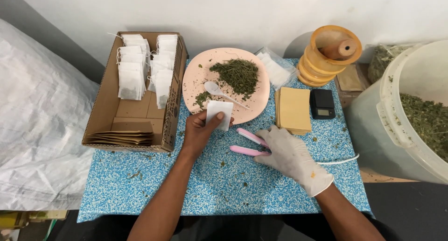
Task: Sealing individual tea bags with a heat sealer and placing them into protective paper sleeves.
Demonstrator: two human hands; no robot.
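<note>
My bare left hand (199,131) holds a small white tea bag (219,113) pinched by its lower edge, just in front of a pink plate (196,75). On the plate lie a heap of dried green herb (237,74) and a white plastic spoon (219,92). My right hand (291,157), in a white glove, rests on a pink hand-held sealer (249,144) lying open on the blue speckled mat (205,185). A white cord (340,161) runs from under that hand to the right.
A cardboard box (105,110) at the left holds filled white tea bags (142,68) and brown envelopes (123,137). A stack of brown envelopes (295,109), a small black scale (322,103), an orange spool (329,54), a clear bag (275,68) and a big white bucket of herb (410,115) stand to the right.
</note>
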